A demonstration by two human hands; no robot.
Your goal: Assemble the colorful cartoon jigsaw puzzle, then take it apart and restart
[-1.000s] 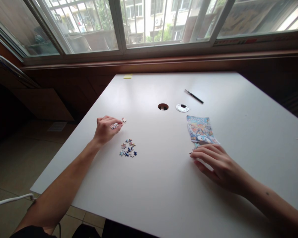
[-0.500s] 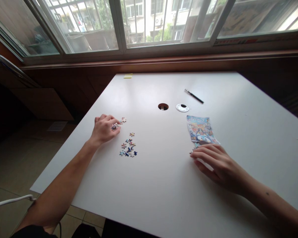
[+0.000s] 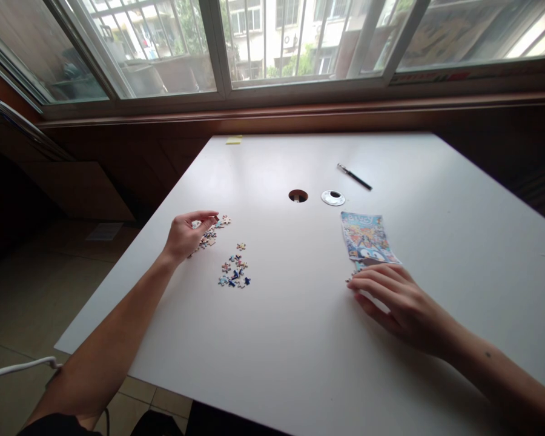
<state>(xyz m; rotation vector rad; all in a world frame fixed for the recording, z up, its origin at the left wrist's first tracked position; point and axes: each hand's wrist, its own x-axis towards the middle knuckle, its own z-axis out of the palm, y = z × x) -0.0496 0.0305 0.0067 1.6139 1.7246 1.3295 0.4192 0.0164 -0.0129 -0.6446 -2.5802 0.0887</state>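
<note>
My left hand (image 3: 191, 233) is at the left of the white table, thumb and fingertips pinched together on a small dark-reddish puzzle piece (image 3: 217, 218). Beneath and beside it lies a heap of jigsaw pieces (image 3: 208, 238), partly covered by the hand. A second loose group of puzzle pieces (image 3: 236, 274) is spread nearer to me, some dark blue. On the right, my right hand (image 3: 393, 297) rests with fingers stretched out and the thumb apart. Its fingertips lie over a few puzzle pieces (image 3: 358, 266), mostly hidden, just below a colourful picture sheet (image 3: 367, 236).
Farther back on the white table (image 3: 290, 339) are a round cable hole (image 3: 298, 196), its silver cover (image 3: 333, 198) and a black pen (image 3: 355, 177). A yellow sticky note (image 3: 234, 140) is at the far edge. A window (image 3: 300, 48) rises behind the table.
My left hand has lifted slightly and turned, its fingertips now pinching a piece above the heap, with more of the heap showing. My right hand stays in place.
</note>
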